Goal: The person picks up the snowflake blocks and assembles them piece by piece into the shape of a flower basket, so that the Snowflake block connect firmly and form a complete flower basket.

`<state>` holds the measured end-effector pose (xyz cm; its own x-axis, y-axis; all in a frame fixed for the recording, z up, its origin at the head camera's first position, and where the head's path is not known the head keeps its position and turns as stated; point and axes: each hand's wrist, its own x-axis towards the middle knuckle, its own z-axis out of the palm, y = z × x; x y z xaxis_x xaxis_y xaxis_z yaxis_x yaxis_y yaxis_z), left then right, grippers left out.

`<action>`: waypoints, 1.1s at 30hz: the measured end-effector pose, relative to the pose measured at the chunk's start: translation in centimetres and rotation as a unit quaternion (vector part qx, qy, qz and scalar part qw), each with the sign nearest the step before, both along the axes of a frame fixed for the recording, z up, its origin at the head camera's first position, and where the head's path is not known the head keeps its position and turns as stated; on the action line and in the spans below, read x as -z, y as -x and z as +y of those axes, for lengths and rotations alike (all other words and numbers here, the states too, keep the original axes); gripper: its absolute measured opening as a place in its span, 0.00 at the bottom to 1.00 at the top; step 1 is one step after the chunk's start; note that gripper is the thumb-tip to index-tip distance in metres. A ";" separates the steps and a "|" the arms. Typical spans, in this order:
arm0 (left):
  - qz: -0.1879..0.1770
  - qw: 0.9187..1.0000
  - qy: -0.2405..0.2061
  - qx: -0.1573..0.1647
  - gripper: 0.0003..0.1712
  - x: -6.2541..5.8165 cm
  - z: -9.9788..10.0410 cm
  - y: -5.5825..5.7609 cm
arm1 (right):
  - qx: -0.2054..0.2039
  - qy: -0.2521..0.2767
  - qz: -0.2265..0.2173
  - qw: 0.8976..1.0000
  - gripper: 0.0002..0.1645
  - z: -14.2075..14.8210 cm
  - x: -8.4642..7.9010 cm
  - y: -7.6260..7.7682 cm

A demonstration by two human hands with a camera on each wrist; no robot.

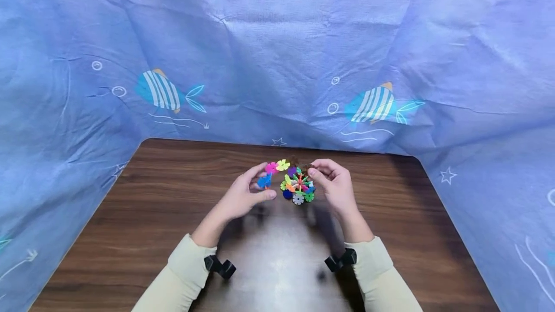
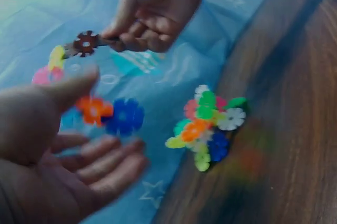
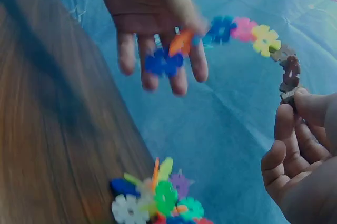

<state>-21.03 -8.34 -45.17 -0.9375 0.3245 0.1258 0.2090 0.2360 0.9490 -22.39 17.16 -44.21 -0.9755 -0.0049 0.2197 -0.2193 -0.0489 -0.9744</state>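
A curved chain of plastic snowflake discs (image 3: 266,40) in blue, orange, pink, yellow and brown hangs between the two hands. At its brown end, the right hand (image 1: 339,188) pinches a disc (image 3: 288,96) between thumb and fingers. The left hand (image 1: 241,195) is spread at the other end, where the dark blue disc (image 2: 125,116) and orange disc (image 2: 95,110) overlap its straight fingers in the right wrist view. Between and below the hands, a ball-like cluster of joined multicoloured discs (image 1: 299,186) sits on the table.
A dark wood-grain table (image 1: 151,215) lies under the hands. Behind and beside it hangs a blue cloth (image 1: 277,61) printed with striped fish and stars. Black straps with small mounts (image 1: 220,266) are worn on both wrists over light sleeves (image 1: 184,266).
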 end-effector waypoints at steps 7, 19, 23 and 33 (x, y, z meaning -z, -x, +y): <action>-0.043 0.997 -0.060 -0.011 0.25 -0.2 2.0 2.3 | 0.018 0.066 -0.036 0.997 0.08 2.1 0.0 1.1; 0.043 0.993 0.077 -0.079 0.07 1.5 3.4 6.2 | 0.018 -0.187 -0.022 0.982 0.13 6.1 2.9 3.5; 0.056 0.992 0.088 -0.075 0.07 2.8 3.0 6.6 | -0.004 -0.261 -0.010 0.965 0.10 6.6 4.2 4.1; 0.068 0.994 0.047 -0.070 0.09 5.0 3.4 6.6 | -0.022 -0.290 -0.008 0.957 0.07 7.1 5.7 4.5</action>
<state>-27.62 -4.99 -50.17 -0.9507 0.2089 0.2292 0.2924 0.3583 0.8866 -26.90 24.22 -49.86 -0.9748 -0.1626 0.1525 -0.2141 0.4923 -0.8437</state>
